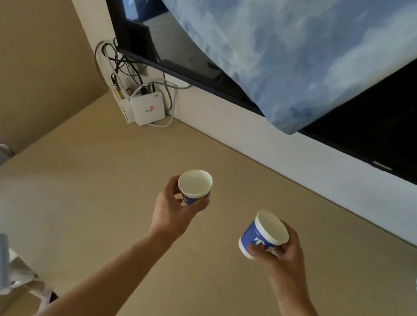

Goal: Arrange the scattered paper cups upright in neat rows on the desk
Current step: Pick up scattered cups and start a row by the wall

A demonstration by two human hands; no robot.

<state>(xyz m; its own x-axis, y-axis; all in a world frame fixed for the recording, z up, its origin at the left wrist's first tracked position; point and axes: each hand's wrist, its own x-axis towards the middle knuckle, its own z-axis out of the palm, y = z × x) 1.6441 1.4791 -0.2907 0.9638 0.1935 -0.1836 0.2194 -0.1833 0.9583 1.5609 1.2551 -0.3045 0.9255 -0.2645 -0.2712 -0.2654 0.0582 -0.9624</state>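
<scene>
Left hand [172, 208] grips one paper cup [194, 187] mouth-up above the desk [100, 194], apparently ready for upright placement, while to its right the right hand [281, 250] clasps a second cup [263, 235], tilted, likely awaiting righting.

Arms outstretched; left hand [171, 214] grips left cup [194, 186], right hand [284, 254] right cup [258, 233].

Two cups are in view, the left cup [194, 186] and the right cup [260, 236]. Two grips show, the left grip [172, 214] and the right grip [283, 257]. There is one desk [111, 196], one router [146, 110], one screen [403, 122], one cloth [277, 44] and one pole [2, 261].
</scene>
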